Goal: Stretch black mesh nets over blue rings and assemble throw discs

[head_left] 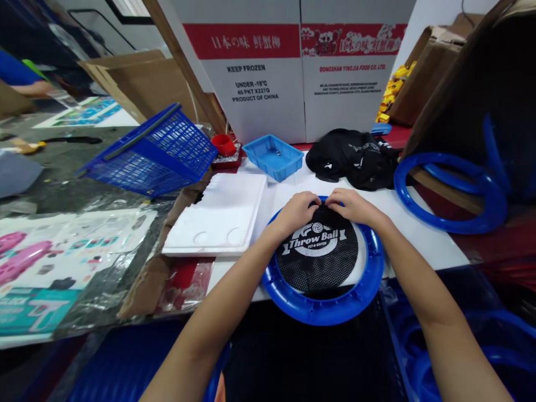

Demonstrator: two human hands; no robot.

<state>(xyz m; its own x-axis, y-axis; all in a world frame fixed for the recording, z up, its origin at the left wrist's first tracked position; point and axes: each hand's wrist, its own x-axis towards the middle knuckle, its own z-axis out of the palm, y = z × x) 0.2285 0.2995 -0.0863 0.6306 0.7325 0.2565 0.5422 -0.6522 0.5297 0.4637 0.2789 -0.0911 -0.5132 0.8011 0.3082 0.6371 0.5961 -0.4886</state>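
Note:
A blue plastic ring (322,312) lies in front of me, its near side jutting over the edge of the white work surface. Inside it is a round black mesh (318,273) printed "Throw Ball". At the ring's far rim, my left hand (299,209) is closed, fingertips pinching the mesh edge. My right hand (349,205) pinches the same edge just beside it, its fingers bent over the rim. The fingertips partly hide the spot where mesh and ring meet. Toward the near side, a gap shows between mesh and ring.
Behind the ring are a pile of black mesh pieces (354,156) and a light-blue tray (274,159). White foam (221,209) and a tilted blue basket (154,148) lie left. More blue rings (452,223) spill from a box at right. A person's arm (31,89) shows far left.

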